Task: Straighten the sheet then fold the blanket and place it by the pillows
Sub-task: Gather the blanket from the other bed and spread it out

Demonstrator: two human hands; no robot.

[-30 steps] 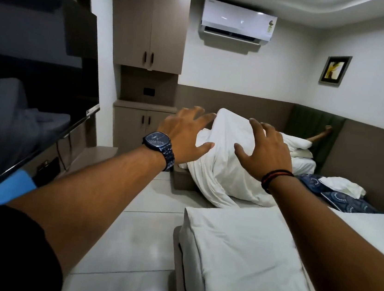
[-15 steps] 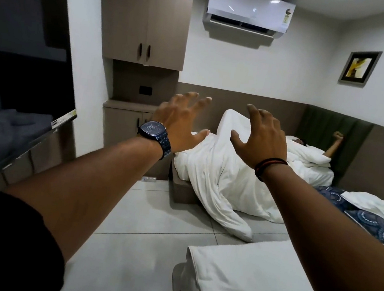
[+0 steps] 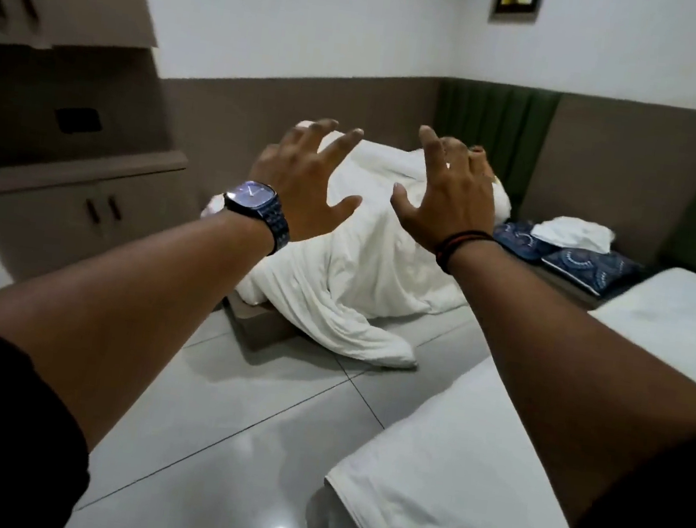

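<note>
Both arms stretch forward in the air. My left hand (image 3: 304, 175), with a dark watch on the wrist, has its fingers spread and holds nothing. My right hand (image 3: 449, 190), with a red and black band, is also spread and empty. Beyond them a rumpled white blanket (image 3: 362, 274) lies heaped on the far bed, one corner trailing down onto the tiled floor. My hands are well short of it. A white-sheeted bed (image 3: 465, 475) fills the lower right. The far bed's pillows are hidden behind my right hand.
Two blue patterned cushions (image 3: 587, 264) with a white cloth (image 3: 573, 234) on them sit between the beds. Brown cabinets (image 3: 68, 203) stand at the left wall. Glossy tiled floor (image 3: 230, 425) lies between me and the far bed. A person lies under the blanket, mostly hidden.
The view has swung right and tilted down, closer to the far bed. Both hands stay raised and spread, empty. The screen on the left and the air conditioner have left the view.
</note>
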